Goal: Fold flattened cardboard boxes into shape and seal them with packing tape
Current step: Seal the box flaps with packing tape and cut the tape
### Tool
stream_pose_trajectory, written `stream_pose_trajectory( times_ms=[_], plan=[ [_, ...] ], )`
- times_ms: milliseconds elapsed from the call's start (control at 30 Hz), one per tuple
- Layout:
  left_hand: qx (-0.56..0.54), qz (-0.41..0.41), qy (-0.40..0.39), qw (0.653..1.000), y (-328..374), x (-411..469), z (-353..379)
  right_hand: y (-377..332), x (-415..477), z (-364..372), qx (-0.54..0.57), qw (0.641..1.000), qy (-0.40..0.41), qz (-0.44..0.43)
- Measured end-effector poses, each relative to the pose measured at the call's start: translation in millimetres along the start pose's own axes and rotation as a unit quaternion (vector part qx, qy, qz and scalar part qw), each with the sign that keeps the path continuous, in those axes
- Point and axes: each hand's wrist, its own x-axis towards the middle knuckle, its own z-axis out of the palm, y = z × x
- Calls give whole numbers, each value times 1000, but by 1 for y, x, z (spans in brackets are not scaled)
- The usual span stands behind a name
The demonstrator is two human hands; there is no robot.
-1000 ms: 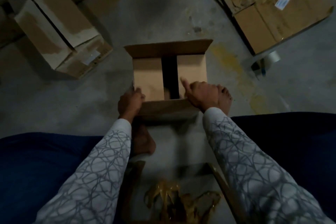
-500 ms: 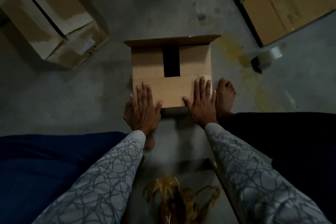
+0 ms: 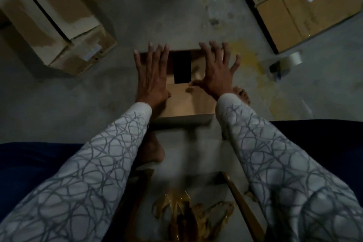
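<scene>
Your box (image 3: pixel 185 102) sits on the concrete floor (image 3: pixel 176 10) at the middle of the frame, between your feet, with its near flap already folded down flat and a dark gap (image 3: pixel 182 67) still showing above it where the inner flaps do not meet. The far flap is what the coming move turns on: it lies beyond your fingertips, toward the top of the frame, its long edge running left to right across the picture. Both hands reach it about equally. Your left hand (image 3: pixel 152 73) lies palm-down over the left side of the opening, fingers spread and straight, grasping nothing; your right hand (image 3: pixel 215 70) mirrors it on the right side, fingers splayed, thumb resting near the edge of the near flap. Both arms are stretched forward, wrists low. The tape roll (image 3: pixel 288 63) lies at the right of the frame, nearer your right hand but well apart from it.
</scene>
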Motion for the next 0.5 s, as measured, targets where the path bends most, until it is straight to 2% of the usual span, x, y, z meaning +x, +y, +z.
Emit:
stream_pose_trajectory(
  times_ms=[100, 167, 300, 433, 500],
  plan=[
    [-4, -2, -30, 1000, -1, -29, 36, 15, -32, 32, 9, 1000, -26, 3],
    [-49, -21, -58, 997, -1, -45, 59, 24, -50, 59, 32, 996, -81, 20],
    [-101, -17, -140, 985, 0, -54, 78, 30, -57, 84, 51, 992, -113, 17],
    [-31, 18, -218, 975, 5, -52, 61, 41, -51, 60, 71, 983, -169, -5],
    [24, 27, -203, 978, 2, -50, 59, 34, -47, 40, 81, 983, -166, 21]
  ],
)
